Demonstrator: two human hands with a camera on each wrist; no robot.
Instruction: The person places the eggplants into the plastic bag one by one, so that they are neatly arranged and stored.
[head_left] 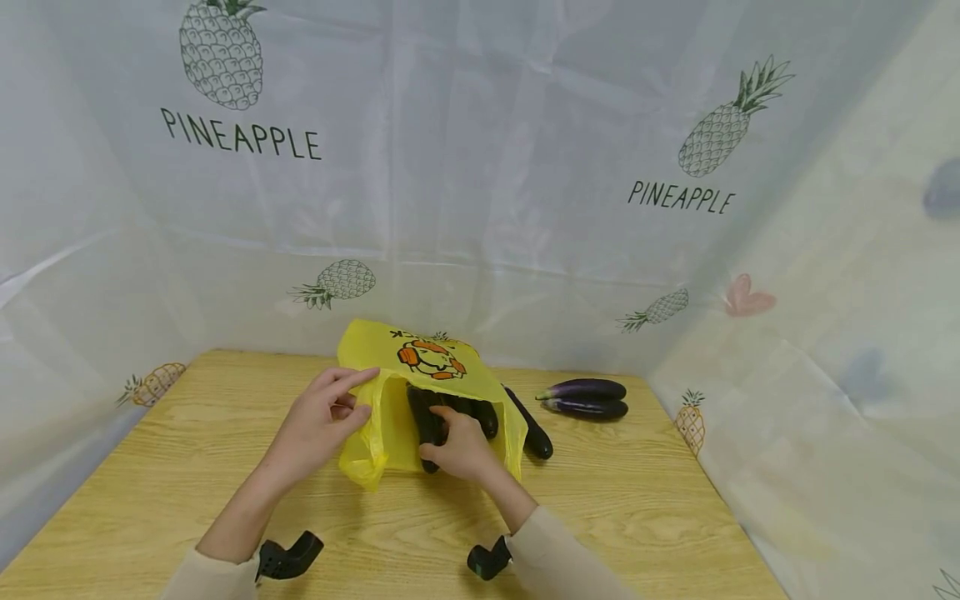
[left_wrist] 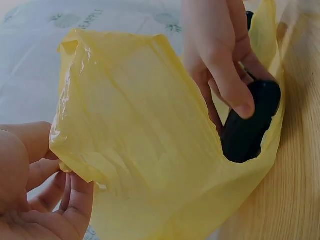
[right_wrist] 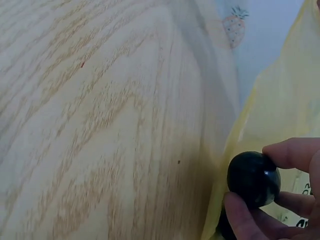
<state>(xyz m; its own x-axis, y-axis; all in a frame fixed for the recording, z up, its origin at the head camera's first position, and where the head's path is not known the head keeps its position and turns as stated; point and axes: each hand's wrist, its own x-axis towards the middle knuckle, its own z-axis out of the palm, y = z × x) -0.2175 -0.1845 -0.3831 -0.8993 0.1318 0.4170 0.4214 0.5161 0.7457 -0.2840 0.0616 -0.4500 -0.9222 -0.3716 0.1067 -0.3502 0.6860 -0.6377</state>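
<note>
A yellow plastic bag (head_left: 450,379) with a cartoon print lies on its side, mouth toward me. My left hand (head_left: 318,425) pinches the left edge of that mouth between thumb and fingers, as the left wrist view also shows. Reaching into the opening, my right hand (head_left: 467,448) grips a dark eggplant (head_left: 424,412). In the right wrist view, thumb and fingers close around the rounded end of this eggplant (right_wrist: 252,177). Another dark eggplant (head_left: 487,419) shows inside the bag, to the right of the held one; the bag's upper side partly hides both.
One long eggplant (head_left: 536,437) lies against the bag's right side. Farther right, two purple eggplants (head_left: 583,388) rest side by side on the wooden table (head_left: 622,517). Behind the table hangs a pale curtain (head_left: 480,167) with pineapple prints.
</note>
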